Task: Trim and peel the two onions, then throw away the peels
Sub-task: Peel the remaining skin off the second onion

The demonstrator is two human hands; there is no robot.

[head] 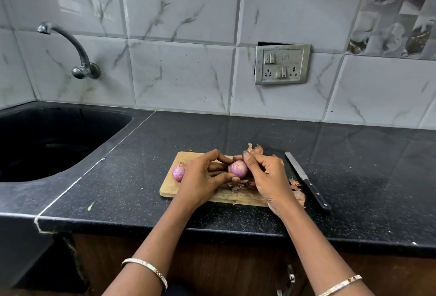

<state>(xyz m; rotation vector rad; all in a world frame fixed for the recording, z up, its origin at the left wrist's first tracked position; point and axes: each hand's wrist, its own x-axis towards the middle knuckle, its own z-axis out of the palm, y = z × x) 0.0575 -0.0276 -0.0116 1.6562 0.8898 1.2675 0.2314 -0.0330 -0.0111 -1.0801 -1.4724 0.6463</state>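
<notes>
Over the wooden cutting board [172,189], my left hand [203,177] grips a small purple onion [238,168] between thumb and fingers. My right hand [264,173] meets it from the right, its thumb and fingers pinching at the onion's top, with a scrap of dry peel [256,148] sticking up behind the fingers. A second purple onion [178,171] lies on the board's left end, partly hidden by my left hand. Loose brown peels [238,186] lie on the board under my hands, and more peels [297,190] lie on the counter off its right edge.
A black-handled knife [306,181] lies on the dark counter [365,177] just right of the board, blade pointing away. A black sink [47,139] with a wall tap [77,59] sits at the left. A switch-and-socket plate [282,64] is on the tiled wall.
</notes>
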